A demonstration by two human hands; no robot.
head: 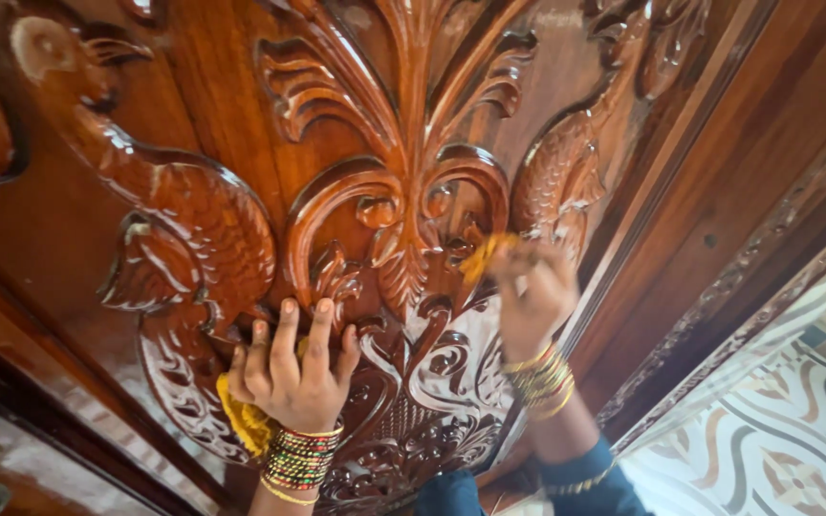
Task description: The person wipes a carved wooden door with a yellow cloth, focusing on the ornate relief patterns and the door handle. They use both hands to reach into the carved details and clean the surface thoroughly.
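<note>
A glossy, dark brown carved wooden door (145,143) fills the view, with birds and leaf scrolls in relief. My left hand (291,368) lies flat against the lower carving, fingers spread upward, with a bunch of yellow cloth (243,420) tucked under its palm at the wrist side. My right hand (531,291), blurred, is raised to the central scroll and pinches a small yellow piece of cloth (483,254) against the wood. Both wrists wear stacks of bangles, and a blue sleeve covers the right forearm.
The door frame (719,239) runs diagonally along the right side. Beyond it at the lower right is a floor of patterned tiles (795,449) in white, grey and brown. A darker wooden edge (31,401) crosses the lower left.
</note>
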